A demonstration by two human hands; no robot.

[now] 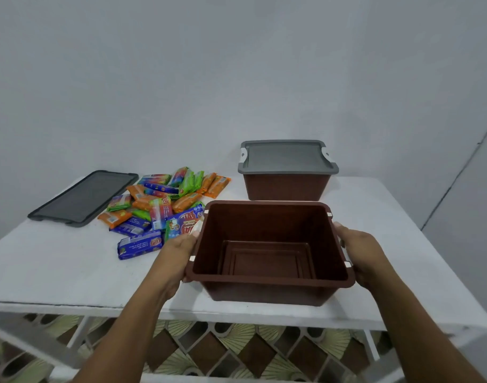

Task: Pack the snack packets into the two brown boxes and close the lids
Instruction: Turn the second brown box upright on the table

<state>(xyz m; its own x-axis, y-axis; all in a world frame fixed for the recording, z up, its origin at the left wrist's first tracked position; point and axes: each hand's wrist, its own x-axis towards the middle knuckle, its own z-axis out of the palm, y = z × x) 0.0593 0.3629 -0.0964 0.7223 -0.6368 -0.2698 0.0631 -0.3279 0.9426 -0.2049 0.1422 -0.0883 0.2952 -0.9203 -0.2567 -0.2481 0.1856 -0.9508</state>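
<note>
Left hand (181, 252): we saw it clasping the left rim of the near brown box (267, 281).
Right hand (358, 252): curled round that box's right rim.
Near brown box: smooth plastic with tapered walls and a stepped floor, open-topped at the near edge of the white table (57, 266).
Far brown box (285, 186): just behind it, under a matte grey lid (286, 157).
Snack packets (159, 205): a glossy orange, green and blue heap to the left.
Loose lid (84, 197): dark, flat and round-cornered, at the far left.
</note>
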